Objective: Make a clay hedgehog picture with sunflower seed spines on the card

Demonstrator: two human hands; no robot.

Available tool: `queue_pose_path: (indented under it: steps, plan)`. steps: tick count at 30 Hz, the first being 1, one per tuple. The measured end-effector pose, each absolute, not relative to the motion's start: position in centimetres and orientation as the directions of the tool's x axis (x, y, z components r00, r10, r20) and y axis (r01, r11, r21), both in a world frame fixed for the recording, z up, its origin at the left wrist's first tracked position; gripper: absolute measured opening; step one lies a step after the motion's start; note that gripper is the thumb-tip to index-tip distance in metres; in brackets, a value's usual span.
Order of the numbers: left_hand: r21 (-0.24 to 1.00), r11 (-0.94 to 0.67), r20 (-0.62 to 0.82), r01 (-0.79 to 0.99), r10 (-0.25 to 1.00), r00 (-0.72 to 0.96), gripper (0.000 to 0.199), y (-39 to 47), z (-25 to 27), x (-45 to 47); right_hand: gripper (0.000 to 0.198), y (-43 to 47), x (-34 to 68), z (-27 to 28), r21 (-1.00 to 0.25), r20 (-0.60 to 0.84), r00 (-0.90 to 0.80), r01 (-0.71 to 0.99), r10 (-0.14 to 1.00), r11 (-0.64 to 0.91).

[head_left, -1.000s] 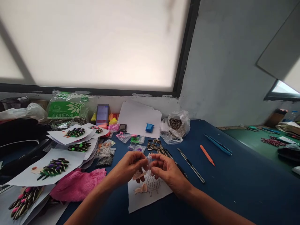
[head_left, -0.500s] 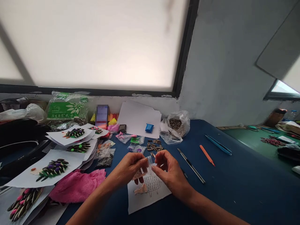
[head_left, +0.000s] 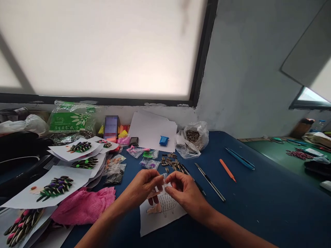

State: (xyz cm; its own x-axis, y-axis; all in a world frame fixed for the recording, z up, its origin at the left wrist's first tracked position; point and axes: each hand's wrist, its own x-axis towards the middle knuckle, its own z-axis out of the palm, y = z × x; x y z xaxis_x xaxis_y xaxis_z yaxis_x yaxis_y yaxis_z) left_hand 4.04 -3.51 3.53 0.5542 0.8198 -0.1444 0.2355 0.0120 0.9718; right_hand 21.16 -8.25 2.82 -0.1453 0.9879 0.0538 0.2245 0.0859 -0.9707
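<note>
My left hand (head_left: 144, 186) pinches a small clear plastic bag (head_left: 164, 178) that seems to have peach-coloured clay inside. On its other side, my right hand (head_left: 185, 192) grips the bag's upper edge between thumb and fingers. Under both hands lies a white sheet (head_left: 152, 225) with a hedgehog-like outline filled with short pen strokes. A flat piece of peach clay (head_left: 154, 209) covers the drawing's left end. Just beyond my fingers is a loose group of striped sunflower seeds (head_left: 172, 162). My right hand partly hides the sheet and a dark pen (head_left: 201, 188).
Finished seed pictures (head_left: 58, 186) are stacked at the left above a pink cloth (head_left: 85, 206). Small clay bags (head_left: 150, 164), a blue packet (head_left: 163, 140) and a bag of seeds (head_left: 192, 136) stand behind. A craft knife (head_left: 210, 182), orange marker (head_left: 227, 170) and blue tweezers (head_left: 240, 158) lie right.
My right fingers have closed in on the bag's top edge, nearer my left hand. The seed that showed by the right fingertips now appears apart from them on the table.
</note>
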Motion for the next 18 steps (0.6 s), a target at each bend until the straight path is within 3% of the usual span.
queue_pose_path:
  steps: [9, 12, 15, 18]
  plan:
    - [0.995, 0.096, -0.103, 0.042, 0.836, 0.539, 0.043, -2.9, 3.8, 3.4, 0.032, -8.5, 21.1, 3.2, -0.987, 0.025, -0.291, 0.144, 0.956, 0.07]
    - [0.997, 0.075, -0.071, 0.012, 0.866, 0.494, 0.041, -2.8, 4.3, 3.2, 0.042, -8.5, 21.1, 3.5, -0.994, -0.075, -0.371, -0.046, 0.926, -0.099]
    - [0.999, 0.043, -0.045, 0.016, 0.88, 0.472, 0.039, -2.9, 4.7, 3.0, 0.044, -8.4, 21.1, 3.7, -0.904, -0.189, -0.418, -0.279, 0.889, -0.324]
    - [0.999, 0.044, -0.052, 0.028, 0.881, 0.471, 0.039, -2.9, 4.8, 3.0, 0.038, -8.3, 20.8, 3.7, -0.833, -0.212, -0.39, -0.408, 0.896, -0.374]
